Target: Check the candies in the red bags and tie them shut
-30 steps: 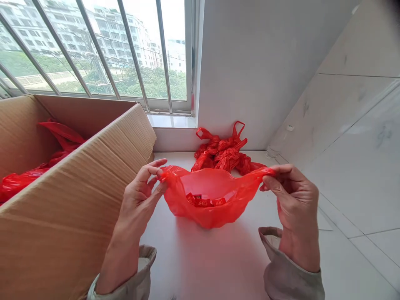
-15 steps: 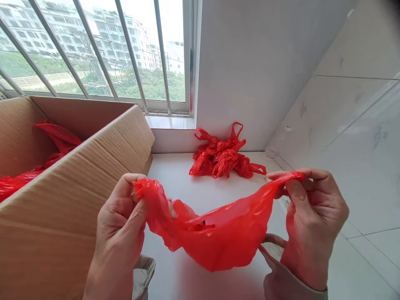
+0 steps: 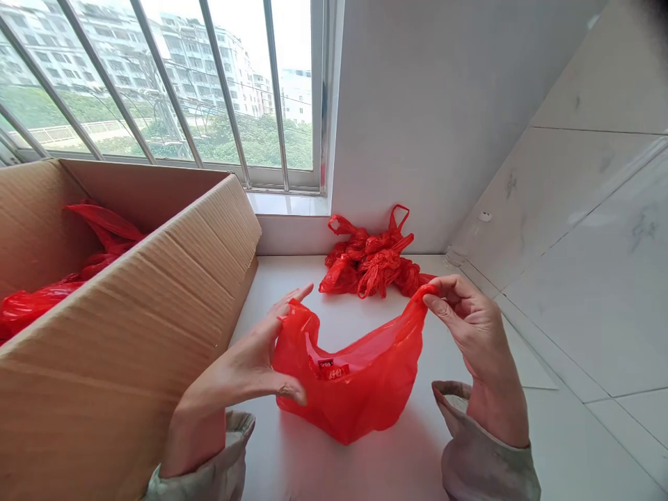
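A thin red plastic bag (image 3: 360, 396) hangs in front of me over the white surface, its mouth facing up. Inside it lie small red packets (image 3: 331, 371) with printing too small to read. My right hand (image 3: 467, 313) pinches the bag's right handle between thumb and fingers. At the bag's left side is my left hand (image 3: 255, 362), its thumb and fingers spread apart around the plastic; the palm side is partly hidden by the bag.
A large cardboard box (image 3: 209, 250) with red plastic bags (image 3: 39, 299) inside stands on the left. Several knotted red bags (image 3: 373, 257) lie in a heap by the back wall. Behind the box is a barred window (image 3: 172, 83); a tiled wall (image 3: 589, 229) rises on the right.
My left hand has loosened its pinch on the left handle and spread its fingers, shifting right. My right hand has moved left with the right handle. The bag now hangs narrower, its contents showing more.
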The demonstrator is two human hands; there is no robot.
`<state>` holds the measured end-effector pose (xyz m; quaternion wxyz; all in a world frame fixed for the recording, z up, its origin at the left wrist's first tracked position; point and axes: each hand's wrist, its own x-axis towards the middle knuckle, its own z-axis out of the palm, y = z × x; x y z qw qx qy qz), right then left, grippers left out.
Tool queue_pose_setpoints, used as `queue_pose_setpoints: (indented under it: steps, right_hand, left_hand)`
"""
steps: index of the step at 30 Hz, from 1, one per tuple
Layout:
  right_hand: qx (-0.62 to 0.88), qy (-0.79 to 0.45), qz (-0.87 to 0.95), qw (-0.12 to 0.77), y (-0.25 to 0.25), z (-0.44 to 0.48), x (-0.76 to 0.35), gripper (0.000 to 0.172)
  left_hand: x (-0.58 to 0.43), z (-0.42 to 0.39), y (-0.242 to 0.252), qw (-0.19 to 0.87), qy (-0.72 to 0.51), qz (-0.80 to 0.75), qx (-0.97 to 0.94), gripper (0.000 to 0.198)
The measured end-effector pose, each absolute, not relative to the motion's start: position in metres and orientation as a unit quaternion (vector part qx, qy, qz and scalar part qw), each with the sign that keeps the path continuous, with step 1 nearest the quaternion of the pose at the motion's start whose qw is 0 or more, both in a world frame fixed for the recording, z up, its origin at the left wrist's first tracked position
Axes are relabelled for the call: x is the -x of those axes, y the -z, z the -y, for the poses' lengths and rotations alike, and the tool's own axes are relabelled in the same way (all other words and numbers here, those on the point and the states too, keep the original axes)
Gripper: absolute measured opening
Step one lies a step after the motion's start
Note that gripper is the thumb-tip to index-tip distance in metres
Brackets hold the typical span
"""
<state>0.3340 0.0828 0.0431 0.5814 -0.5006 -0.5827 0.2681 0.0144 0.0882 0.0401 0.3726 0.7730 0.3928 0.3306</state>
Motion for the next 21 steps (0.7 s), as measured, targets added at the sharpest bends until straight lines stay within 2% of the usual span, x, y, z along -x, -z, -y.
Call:
queue_pose_setpoints:
  steps: [1,2,4,5,8,11,13,15,19,21]
  right_hand:
    - [0.497,-0.27,0.581,0.585,-0.043,-0.084,-0.333,0.018]
    - [0.493,-0.273,0.579,0.589,-0.043,-0.085,-0.333,0.018]
    - [0.481,-0.28,0.573,0.602,-0.043,-0.086,-0.331,0.016]
    - [0.473,-0.28,0.566,0.615,-0.044,-0.086,-0.33,0.015]
    - [0.442,-0.257,0.513,0.69,-0.047,-0.085,-0.33,0.011]
    - [0.42,-0.244,0.46,0.743,-0.046,-0.086,-0.331,0.012]
    - [0.447,-0.258,0.479,0.71,-0.043,-0.089,-0.332,0.014]
    - [0.495,-0.248,0.521,0.649,-0.041,-0.092,-0.332,0.016]
    - [0.497,-0.188,0.589,0.608,-0.045,-0.083,-0.326,0.012]
    - [0.451,-0.185,0.63,0.605,-0.05,-0.072,-0.316,0.005]
  left_hand:
    - [-0.018,-0.092,-0.038,0.37,-0.32,-0.386,-0.782,0.094]
    - [-0.022,-0.096,-0.037,0.374,-0.312,-0.384,-0.785,0.081]
    - [-0.03,-0.098,-0.038,0.411,-0.312,-0.368,-0.773,0.04]
    - [-0.033,-0.097,-0.04,0.444,-0.322,-0.353,-0.758,0.032]
    - [-0.04,-0.087,-0.046,0.538,-0.395,-0.293,-0.684,0.045]
    - [-0.049,-0.079,-0.048,0.573,-0.473,-0.248,-0.621,0.049]
    - [-0.058,-0.079,-0.046,0.569,-0.456,-0.273,-0.627,0.049]
    - [-0.068,-0.082,-0.043,0.542,-0.414,-0.365,-0.634,0.047]
    - [-0.082,-0.085,-0.034,0.475,-0.404,-0.518,-0.586,0.03]
    - [-0.086,-0.078,-0.031,0.459,-0.4,-0.499,-0.617,0.045]
